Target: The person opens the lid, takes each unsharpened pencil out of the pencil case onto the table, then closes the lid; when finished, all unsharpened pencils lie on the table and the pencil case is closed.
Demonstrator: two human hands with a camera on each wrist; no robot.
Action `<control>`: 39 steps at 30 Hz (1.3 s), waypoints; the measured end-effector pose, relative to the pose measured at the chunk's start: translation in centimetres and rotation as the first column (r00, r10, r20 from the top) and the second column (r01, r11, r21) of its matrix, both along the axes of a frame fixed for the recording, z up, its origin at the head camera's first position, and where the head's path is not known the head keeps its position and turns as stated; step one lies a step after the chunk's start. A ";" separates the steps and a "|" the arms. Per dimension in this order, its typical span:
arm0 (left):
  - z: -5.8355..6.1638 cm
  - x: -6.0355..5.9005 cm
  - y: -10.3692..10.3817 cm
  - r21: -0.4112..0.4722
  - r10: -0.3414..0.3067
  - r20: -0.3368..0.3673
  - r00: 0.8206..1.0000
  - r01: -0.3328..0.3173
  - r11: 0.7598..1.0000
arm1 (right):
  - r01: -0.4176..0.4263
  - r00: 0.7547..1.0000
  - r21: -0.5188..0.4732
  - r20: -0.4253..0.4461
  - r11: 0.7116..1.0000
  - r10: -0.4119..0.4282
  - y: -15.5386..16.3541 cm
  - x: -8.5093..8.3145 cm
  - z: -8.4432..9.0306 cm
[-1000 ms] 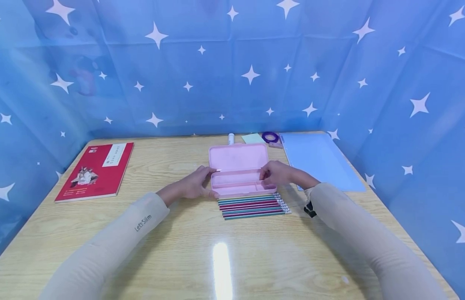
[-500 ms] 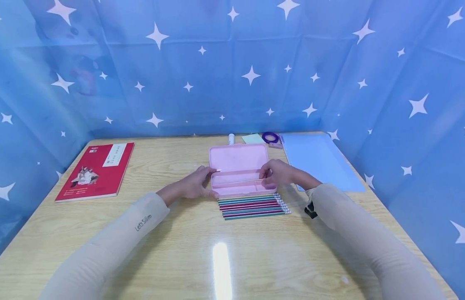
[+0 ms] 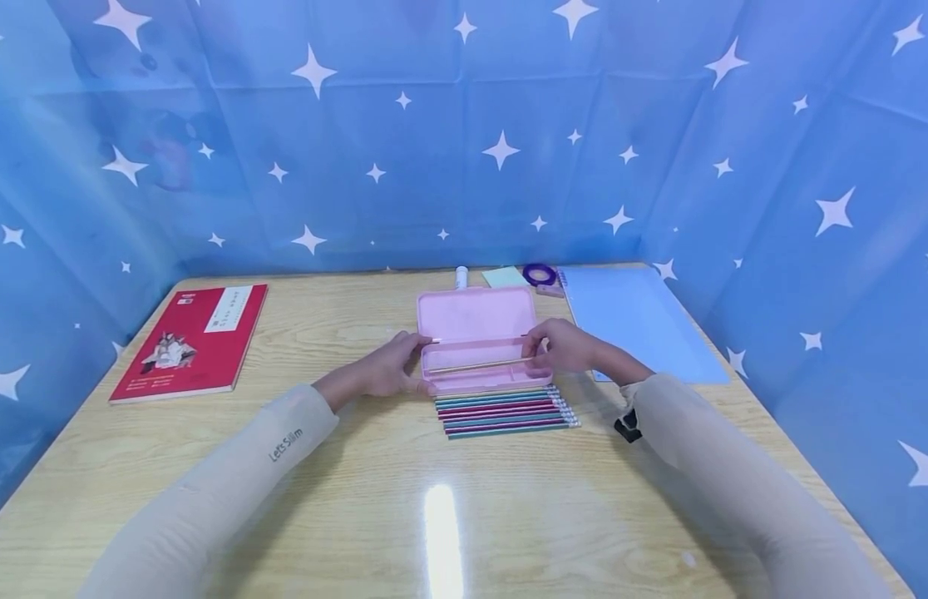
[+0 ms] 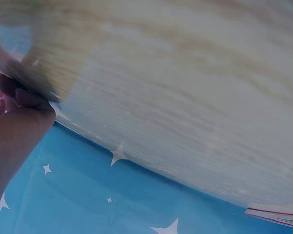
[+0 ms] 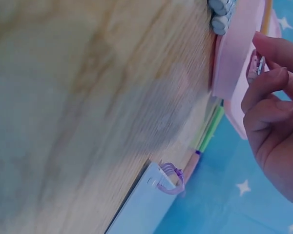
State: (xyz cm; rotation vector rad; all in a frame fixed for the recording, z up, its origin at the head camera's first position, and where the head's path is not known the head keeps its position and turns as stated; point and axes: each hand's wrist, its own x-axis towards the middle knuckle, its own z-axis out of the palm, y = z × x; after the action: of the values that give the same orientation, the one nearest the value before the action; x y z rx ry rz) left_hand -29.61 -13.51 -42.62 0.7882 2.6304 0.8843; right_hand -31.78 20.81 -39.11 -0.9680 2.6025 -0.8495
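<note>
An open pink pencil case lies mid-table, lid tipped back. My left hand grips its left end, thumb on the front wall; in the left wrist view that hand shows only at the edge. My right hand pinches the end of a thin pencil that lies slanted along the case's tray. The right wrist view shows the fingers pinching the pencil's metal-tipped end beside the pink case wall. A row of several coloured pencils lies on the table just in front of the case.
A red book lies at the left. A pale blue sheet lies at the right. Behind the case are a purple tape roll, a green note pad and a white tube. Blue star cloth walls three sides.
My right hand has shifted slightly right and now holds a pencil lying across the case's tray, where none showed before. The left hand has stayed on the case.
</note>
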 end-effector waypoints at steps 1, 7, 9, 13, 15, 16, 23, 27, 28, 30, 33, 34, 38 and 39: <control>0.0 0.0 0.0 -0.001 0.000 0.001 1.000 0.000 1.000 | 0.001 1.000 0.001 0.006 1.000 -0.001 0.1 0.2 0.0; 0.0 0.0 0.0 -0.009 0.005 0.012 1.000 -0.005 1.000 | 0.004 1.000 0.020 0.014 1.000 -0.004 0.4 1.5 0.5; -0.1 -0.1 0.0 -0.008 0.005 0.013 1.000 -0.004 1.000 | 0.009 1.000 0.032 0.010 0.999 -0.009 0.7 2.0 0.6; -0.1 -0.1 -0.1 -0.011 0.009 0.014 1.000 -0.009 1.000 | 0.014 1.000 0.036 0.020 0.999 -0.015 1.2 2.8 0.7; -0.2 -0.2 -0.1 -0.016 0.012 0.015 1.000 -0.012 1.000 | 0.016 1.000 0.031 0.021 0.999 -0.017 1.4 3.2 0.7; -0.2 -0.2 -0.1 -0.019 0.012 0.013 1.000 -0.012 1.000 | 0.018 1.000 0.028 0.024 0.999 -0.019 1.5 3.4 0.7; -0.2 -0.1 0.0 -0.022 0.000 0.004 1.000 0.000 1.000 | 0.021 0.999 0.003 0.041 1.000 -0.021 2.4 4.9 0.6; -0.1 -0.1 0.0 -0.026 0.005 0.008 1.000 -0.004 1.000 | -0.003 0.999 -0.022 0.052 1.000 0.004 2.7 5.7 0.7; -0.1 -0.1 0.0 -0.028 0.008 0.010 1.000 -0.007 1.000 | -0.010 0.998 -0.026 0.054 1.000 0.011 2.8 6.0 0.7; -0.2 -0.1 0.0 -0.027 0.007 0.008 1.000 -0.007 1.000 | -0.020 0.998 -0.027 0.059 0.999 0.022 2.9 6.4 0.7; -0.3 -0.3 0.1 -0.022 0.004 0.006 1.000 -0.004 1.000 | -0.027 0.997 -0.025 0.074 0.999 0.029 3.1 7.1 0.6; -0.3 -0.3 0.1 -0.022 0.003 0.003 1.000 -0.003 1.000 | -0.029 0.996 -0.027 0.083 0.999 0.032 3.2 7.3 0.6; -0.3 -0.3 0.0 -0.018 -0.002 -0.006 1.000 0.002 1.000 | -0.034 0.994 -0.032 0.098 0.999 0.037 3.4 8.2 0.4; -0.3 -0.3 0.0 -0.016 -0.005 -0.008 1.000 0.004 1.000 | -0.037 0.994 -0.033 0.100 0.999 0.040 3.5 8.3 0.3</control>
State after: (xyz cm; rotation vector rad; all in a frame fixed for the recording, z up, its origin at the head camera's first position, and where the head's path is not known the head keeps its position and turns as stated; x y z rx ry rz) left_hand -29.92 -13.48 -42.93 0.7947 2.6381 0.8595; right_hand -23.46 24.31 -38.78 -0.9547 2.4855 -0.9071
